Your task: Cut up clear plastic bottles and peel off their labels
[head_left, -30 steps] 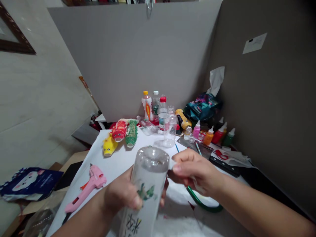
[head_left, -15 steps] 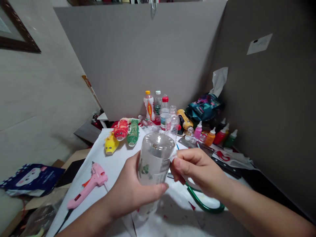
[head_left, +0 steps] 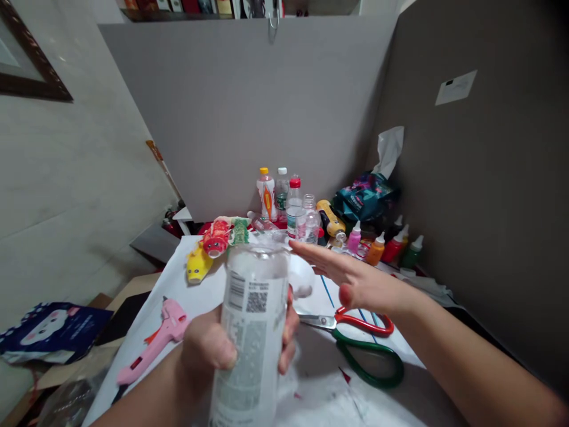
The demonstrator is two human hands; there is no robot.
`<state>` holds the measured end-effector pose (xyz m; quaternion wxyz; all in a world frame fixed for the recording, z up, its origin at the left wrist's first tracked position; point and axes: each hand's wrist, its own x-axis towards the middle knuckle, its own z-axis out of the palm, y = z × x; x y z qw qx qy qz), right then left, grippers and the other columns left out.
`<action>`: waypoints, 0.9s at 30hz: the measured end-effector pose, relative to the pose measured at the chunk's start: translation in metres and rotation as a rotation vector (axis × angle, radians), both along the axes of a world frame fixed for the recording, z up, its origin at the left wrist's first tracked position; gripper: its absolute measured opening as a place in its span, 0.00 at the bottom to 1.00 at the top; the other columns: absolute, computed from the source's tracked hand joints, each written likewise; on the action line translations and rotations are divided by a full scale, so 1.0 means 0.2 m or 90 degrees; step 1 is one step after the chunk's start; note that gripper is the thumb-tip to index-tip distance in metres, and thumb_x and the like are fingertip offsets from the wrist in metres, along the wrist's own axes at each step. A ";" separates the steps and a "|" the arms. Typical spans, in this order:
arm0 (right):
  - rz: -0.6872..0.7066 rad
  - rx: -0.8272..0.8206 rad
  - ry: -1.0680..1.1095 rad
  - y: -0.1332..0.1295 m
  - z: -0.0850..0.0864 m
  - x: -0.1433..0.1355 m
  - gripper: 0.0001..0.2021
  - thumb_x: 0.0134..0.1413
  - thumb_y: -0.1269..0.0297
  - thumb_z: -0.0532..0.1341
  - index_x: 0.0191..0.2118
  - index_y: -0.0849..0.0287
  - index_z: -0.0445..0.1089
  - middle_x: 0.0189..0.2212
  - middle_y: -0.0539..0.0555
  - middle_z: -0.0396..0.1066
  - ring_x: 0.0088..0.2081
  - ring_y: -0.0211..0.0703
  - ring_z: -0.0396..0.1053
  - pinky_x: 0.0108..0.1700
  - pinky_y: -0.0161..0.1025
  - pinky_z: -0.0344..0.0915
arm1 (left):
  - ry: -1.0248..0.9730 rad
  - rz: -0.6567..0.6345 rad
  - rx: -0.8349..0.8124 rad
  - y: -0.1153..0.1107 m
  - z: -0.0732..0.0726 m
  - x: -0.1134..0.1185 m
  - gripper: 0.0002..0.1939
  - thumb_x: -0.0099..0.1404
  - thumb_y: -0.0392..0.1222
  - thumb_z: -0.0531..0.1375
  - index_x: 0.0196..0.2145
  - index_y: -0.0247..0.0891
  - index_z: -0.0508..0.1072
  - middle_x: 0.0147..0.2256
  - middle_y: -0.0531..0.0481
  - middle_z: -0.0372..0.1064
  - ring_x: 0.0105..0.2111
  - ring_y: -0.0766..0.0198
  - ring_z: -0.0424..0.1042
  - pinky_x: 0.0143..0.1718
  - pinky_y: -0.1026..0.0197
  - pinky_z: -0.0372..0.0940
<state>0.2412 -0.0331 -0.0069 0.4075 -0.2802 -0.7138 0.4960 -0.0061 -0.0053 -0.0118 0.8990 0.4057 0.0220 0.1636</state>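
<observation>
A clear plastic bottle with a pale label [head_left: 253, 338] is upside down, base up, near the bottom centre. My left hand [head_left: 208, 344] is wrapped round it, thumb in front and fingertips showing on its right side. The label turns a barcode and a square code toward me. Beside the bottle's base, on the right, my right hand [head_left: 351, 281] is stretched out with its fingers extended. Scissors with one red and one green handle [head_left: 371, 376] lie beneath it on the white tabletop [head_left: 164, 367].
A pink glue gun [head_left: 155, 341] lies at left. Behind it are yellow [head_left: 198, 265], red [head_left: 216, 237] and green figures. Several bottles [head_left: 294, 207] stand at the back, with paint bottles [head_left: 376, 249] and a tissue pack [head_left: 367, 196] to their right.
The bottle has turned, showing its barcode side, and moved down and left. My right hand has left its pinch at the label edge and opened out. More of the scissors shows.
</observation>
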 end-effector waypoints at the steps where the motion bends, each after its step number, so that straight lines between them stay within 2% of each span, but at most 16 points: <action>1: -0.002 -0.008 0.034 -0.02 0.01 -0.02 0.45 0.49 0.37 0.66 0.69 0.46 0.53 0.69 0.57 0.53 0.69 0.55 0.49 0.67 0.52 0.47 | 0.021 -0.024 -0.003 0.00 -0.01 0.01 0.33 0.41 0.40 0.71 0.48 0.38 0.76 0.37 0.49 0.74 0.33 0.61 0.75 0.33 0.62 0.69; 3: -0.007 -0.031 0.065 -0.06 0.03 -0.06 0.49 0.42 0.40 0.71 0.68 0.47 0.55 0.66 0.57 0.57 0.67 0.57 0.53 0.66 0.53 0.50 | 0.102 -0.042 0.049 0.01 -0.02 0.03 0.29 0.40 0.42 0.72 0.42 0.35 0.77 0.34 0.48 0.74 0.30 0.61 0.74 0.31 0.62 0.69; 5: -0.034 -0.042 0.062 -0.08 0.04 -0.11 0.48 0.37 0.50 0.77 0.65 0.47 0.59 0.62 0.56 0.63 0.62 0.57 0.61 0.62 0.51 0.57 | 0.220 0.025 0.180 0.00 0.00 0.05 0.27 0.39 0.41 0.73 0.39 0.35 0.77 0.31 0.49 0.74 0.28 0.62 0.72 0.28 0.64 0.66; 7: -0.100 -0.022 0.062 -0.09 0.03 -0.15 0.41 0.35 0.58 0.79 0.59 0.49 0.65 0.55 0.54 0.68 0.55 0.54 0.67 0.57 0.48 0.63 | 0.338 0.180 0.351 -0.03 0.02 0.07 0.28 0.41 0.38 0.71 0.43 0.36 0.74 0.32 0.51 0.74 0.30 0.61 0.71 0.29 0.64 0.65; 10: -0.296 0.019 0.091 -0.07 0.02 -0.18 0.34 0.34 0.58 0.79 0.50 0.51 0.67 0.48 0.52 0.71 0.49 0.51 0.68 0.52 0.46 0.63 | 0.463 0.421 0.538 -0.07 0.05 0.11 0.37 0.48 0.38 0.69 0.56 0.41 0.65 0.43 0.49 0.75 0.41 0.55 0.74 0.39 0.59 0.68; 12: -0.390 0.044 0.088 -0.06 0.01 -0.19 0.36 0.31 0.57 0.79 0.49 0.52 0.65 0.45 0.52 0.72 0.47 0.51 0.68 0.49 0.46 0.63 | 0.497 0.469 0.590 -0.10 0.04 0.13 0.41 0.49 0.41 0.70 0.59 0.42 0.60 0.47 0.47 0.74 0.44 0.53 0.74 0.43 0.56 0.69; 13: -0.398 0.062 0.071 -0.06 0.01 -0.18 0.37 0.31 0.55 0.79 0.49 0.52 0.65 0.45 0.52 0.72 0.47 0.51 0.68 0.49 0.45 0.62 | 0.501 0.468 0.605 -0.10 0.03 0.14 0.39 0.50 0.42 0.70 0.58 0.42 0.61 0.47 0.46 0.75 0.44 0.53 0.75 0.42 0.56 0.69; 15: -0.366 0.088 0.045 -0.05 0.00 -0.16 0.35 0.36 0.52 0.77 0.51 0.53 0.66 0.45 0.53 0.72 0.47 0.50 0.68 0.48 0.44 0.62 | 0.500 0.483 0.636 -0.11 0.02 0.14 0.29 0.53 0.44 0.69 0.51 0.41 0.67 0.43 0.48 0.76 0.40 0.54 0.76 0.40 0.57 0.70; 16: -0.345 0.084 0.047 -0.05 0.00 -0.15 0.31 0.40 0.50 0.75 0.50 0.54 0.67 0.42 0.53 0.73 0.45 0.49 0.69 0.47 0.43 0.62 | 0.502 0.509 0.650 -0.12 0.01 0.14 0.24 0.55 0.44 0.67 0.49 0.41 0.68 0.41 0.49 0.77 0.39 0.55 0.76 0.39 0.57 0.70; 18: -0.322 0.033 0.081 -0.04 0.01 -0.13 0.20 0.50 0.47 0.70 0.40 0.57 0.70 0.32 0.51 0.71 0.36 0.44 0.68 0.39 0.40 0.63 | 0.515 0.580 0.663 -0.12 0.01 0.13 0.21 0.55 0.43 0.67 0.46 0.41 0.69 0.41 0.49 0.77 0.39 0.55 0.76 0.40 0.57 0.70; 19: -0.314 -0.001 0.104 -0.04 0.01 -0.13 0.17 0.53 0.48 0.68 0.34 0.58 0.69 0.26 0.49 0.68 0.30 0.41 0.66 0.34 0.38 0.61 | 0.524 0.605 0.658 -0.12 0.02 0.13 0.21 0.54 0.43 0.67 0.46 0.41 0.70 0.41 0.49 0.77 0.40 0.55 0.76 0.40 0.57 0.70; 21: -0.281 -0.057 0.141 -0.04 0.02 -0.13 0.18 0.56 0.50 0.66 0.26 0.58 0.64 0.21 0.46 0.63 0.24 0.36 0.60 0.29 0.36 0.56 | 0.532 0.620 0.629 -0.11 0.04 0.12 0.22 0.52 0.42 0.67 0.45 0.40 0.70 0.41 0.48 0.77 0.40 0.54 0.76 0.40 0.57 0.70; 23: -0.221 -0.076 0.182 -0.05 0.02 -0.13 0.18 0.57 0.53 0.66 0.25 0.58 0.62 0.22 0.46 0.61 0.25 0.35 0.57 0.29 0.35 0.54 | 0.507 0.584 0.571 -0.09 0.06 0.11 0.23 0.49 0.40 0.68 0.44 0.39 0.71 0.40 0.49 0.77 0.40 0.54 0.75 0.39 0.58 0.69; 27: -0.105 -0.102 0.252 -0.06 0.00 -0.16 0.16 0.58 0.58 0.66 0.25 0.59 0.64 0.25 0.47 0.61 0.30 0.36 0.57 0.33 0.34 0.54 | 0.396 0.453 0.384 -0.04 0.07 0.07 0.22 0.43 0.33 0.68 0.39 0.38 0.75 0.34 0.52 0.77 0.33 0.61 0.73 0.33 0.63 0.67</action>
